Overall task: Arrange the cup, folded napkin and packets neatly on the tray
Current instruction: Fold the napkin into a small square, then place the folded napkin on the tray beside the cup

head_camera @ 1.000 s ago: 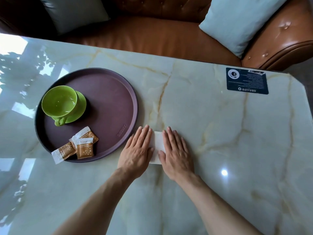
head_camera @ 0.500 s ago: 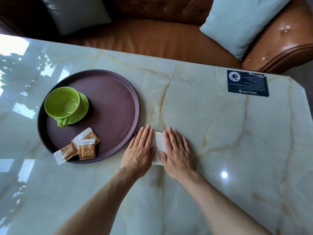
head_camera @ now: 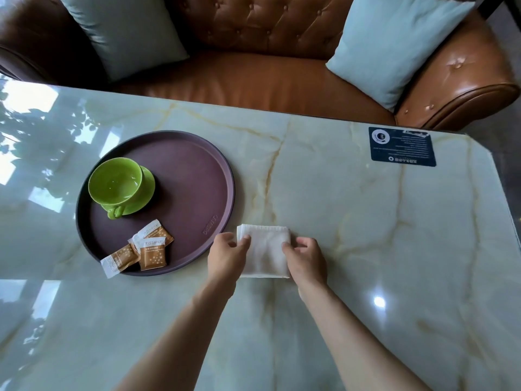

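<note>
Head view: the left hand [head_camera: 227, 256] and right hand [head_camera: 306, 256] each pinch a side edge of the folded napkin [head_camera: 266, 251], which lies on the bench [head_camera: 352, 221] just beside the tray [head_camera: 194, 176]. If lifted unevenly, the fold may open.

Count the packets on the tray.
3, clustered at the tray's near edge: one packet overhanging the rim, one in front, one partly underneath. None looks hidden.
</note>
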